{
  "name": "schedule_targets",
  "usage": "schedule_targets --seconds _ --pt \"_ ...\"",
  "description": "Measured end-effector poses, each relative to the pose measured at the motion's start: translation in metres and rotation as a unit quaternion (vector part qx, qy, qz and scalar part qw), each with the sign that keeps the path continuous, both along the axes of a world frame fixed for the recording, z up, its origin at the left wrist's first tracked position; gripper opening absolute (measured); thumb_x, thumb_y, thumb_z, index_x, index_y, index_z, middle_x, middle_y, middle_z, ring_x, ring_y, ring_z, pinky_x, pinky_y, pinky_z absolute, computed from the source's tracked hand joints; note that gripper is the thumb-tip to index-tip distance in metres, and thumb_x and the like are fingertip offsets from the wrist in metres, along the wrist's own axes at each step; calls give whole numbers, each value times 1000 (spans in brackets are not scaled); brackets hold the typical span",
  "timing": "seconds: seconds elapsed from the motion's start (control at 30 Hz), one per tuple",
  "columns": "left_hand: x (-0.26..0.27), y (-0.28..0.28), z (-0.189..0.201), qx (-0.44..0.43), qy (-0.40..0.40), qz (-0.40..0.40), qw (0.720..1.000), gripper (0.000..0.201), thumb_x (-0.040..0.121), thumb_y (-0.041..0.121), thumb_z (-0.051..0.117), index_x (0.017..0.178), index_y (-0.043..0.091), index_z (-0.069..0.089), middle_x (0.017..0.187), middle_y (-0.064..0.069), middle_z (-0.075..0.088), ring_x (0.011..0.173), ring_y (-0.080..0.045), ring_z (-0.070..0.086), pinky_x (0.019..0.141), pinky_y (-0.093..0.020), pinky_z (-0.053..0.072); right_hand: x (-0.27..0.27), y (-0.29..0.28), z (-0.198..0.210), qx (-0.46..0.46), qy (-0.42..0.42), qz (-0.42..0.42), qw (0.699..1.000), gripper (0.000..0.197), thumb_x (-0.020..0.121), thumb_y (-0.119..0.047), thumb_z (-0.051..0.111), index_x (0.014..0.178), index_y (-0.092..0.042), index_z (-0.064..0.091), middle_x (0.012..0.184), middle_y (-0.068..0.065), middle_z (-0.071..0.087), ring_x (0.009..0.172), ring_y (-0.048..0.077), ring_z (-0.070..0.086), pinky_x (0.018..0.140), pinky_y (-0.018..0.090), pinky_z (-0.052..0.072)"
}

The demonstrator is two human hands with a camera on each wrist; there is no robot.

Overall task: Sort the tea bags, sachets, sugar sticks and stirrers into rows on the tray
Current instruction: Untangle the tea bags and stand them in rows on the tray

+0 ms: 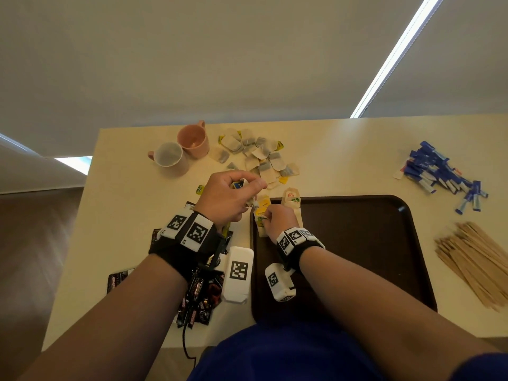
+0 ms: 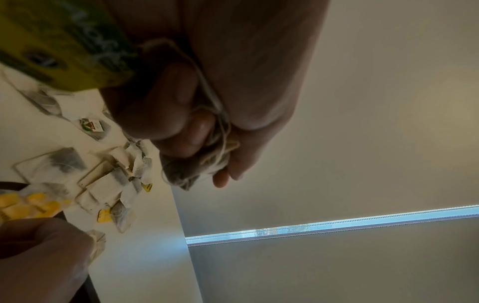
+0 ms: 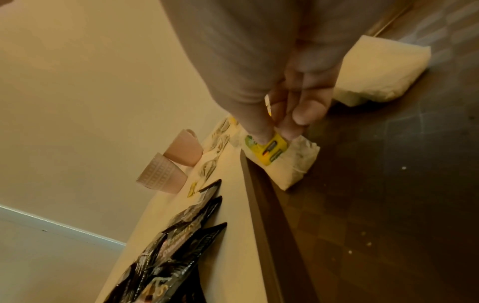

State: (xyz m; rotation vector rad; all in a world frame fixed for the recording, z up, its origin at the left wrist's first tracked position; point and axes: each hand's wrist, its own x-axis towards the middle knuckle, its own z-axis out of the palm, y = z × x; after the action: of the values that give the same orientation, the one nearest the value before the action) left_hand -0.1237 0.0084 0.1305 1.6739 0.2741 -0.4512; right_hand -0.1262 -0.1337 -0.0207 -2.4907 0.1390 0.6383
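Observation:
A dark brown tray (image 1: 357, 270) lies before me. My right hand (image 1: 268, 215) pinches the yellow tag (image 3: 269, 150) of a tea bag (image 3: 298, 162) lying in the tray's far left corner. A second tea bag (image 1: 292, 198) with a red and green label lies just right of it. Just above the tray's far left corner, my left hand (image 1: 244, 188) grips a bunched tea bag (image 2: 191, 172) with its string wound round the fingers. The loose tea bag pile (image 1: 258, 155) sits beyond the hands. Black sachets (image 1: 198, 298) lie left of the tray, partly under my left wrist.
Two pink mugs (image 1: 178, 149) stand at the back left of the cream table (image 1: 123, 215). Blue sugar sticks (image 1: 439, 174) are heaped at the back right. Wooden stirrers (image 1: 478, 262) lie in a bundle right of the tray. A loose yellow tag (image 1: 199, 189) lies left of my hand.

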Motion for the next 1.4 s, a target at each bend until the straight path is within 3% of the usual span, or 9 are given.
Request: schedule_targets --seconds 0.17,0.27,0.4,0.57,0.73,0.9,1.07,1.23,1.4 --pt "2 -4 -4 -3 -4 -3 1000 20 93 25 68 97 6 73 72 -15 45 40 -13 28 37 -18 22 -7 -7 6 32 -24 -30 999 14 91 -21 64 102 -15 59 93 5 62 81 20 60 67 28 50" --pt "0 -7 -7 -13 -3 -2 1000 19 93 30 68 91 12 74 73 -14 46 41 -13 29 39 -19 22 -8 -16 20 61 -36 -37 997 19 92 -22 63 110 -18 60 97 1 63 87 19 63 78 32 56" --pt "-1 -14 -7 -30 -1 15 999 23 93 37 68 82 16 71 70 -12 49 44 -12 34 39 -18 27 -8 -36 63 138 -119 -55 982 14 92 -28 66 96 -16 71 82 -4 69 77 11 65 77 29 57" --pt "0 -30 -1 -106 47 88 989 27 95 38 65 84 13 66 68 -5 54 49 -13 43 42 -20 35 -16 -46 138 289 -174 6 942 31 90 -43 62 79 -16 72 67 -6 69 60 9 65 59 26 55" --pt "0 -47 9 -211 108 158 959 35 99 42 55 93 8 66 81 -16 61 74 -28 60 74 -39 52 -21 -52 148 274 -205 17 939 19 85 -40 73 81 -21 72 72 -10 70 65 6 64 61 18 50" --pt "-7 -66 20 -303 109 211 923 31 99 20 39 104 -2 60 82 -17 56 61 -24 53 49 -26 42 -15 -67 149 241 -253 -28 936 12 87 -33 73 90 -23 67 78 -10 67 70 6 62 62 15 50" --pt "-16 -73 20 -411 126 182 884 54 86 1 27 134 -10 49 123 -30 62 112 -42 63 92 -47 53 -6 -72 160 220 -245 43 943 15 89 -35 70 103 -37 68 92 -12 66 77 6 63 65 11 49" --pt "-17 -69 12 -335 112 77 932 60 81 -18 29 138 -5 46 134 -30 57 124 -41 57 92 -43 53 -3 -79 158 186 -243 37 951 12 88 -28 72 99 -27 75 89 -13 68 76 8 64 69 16 49" --pt "-20 -75 7 -268 91 64 957 41 97 -11 43 136 0 50 116 -24 64 103 -29 65 91 -39 53 -1 -85 153 175 -242 2 954 12 91 -28 68 95 -20 76 79 -13 68 72 6 65 67 15 50"
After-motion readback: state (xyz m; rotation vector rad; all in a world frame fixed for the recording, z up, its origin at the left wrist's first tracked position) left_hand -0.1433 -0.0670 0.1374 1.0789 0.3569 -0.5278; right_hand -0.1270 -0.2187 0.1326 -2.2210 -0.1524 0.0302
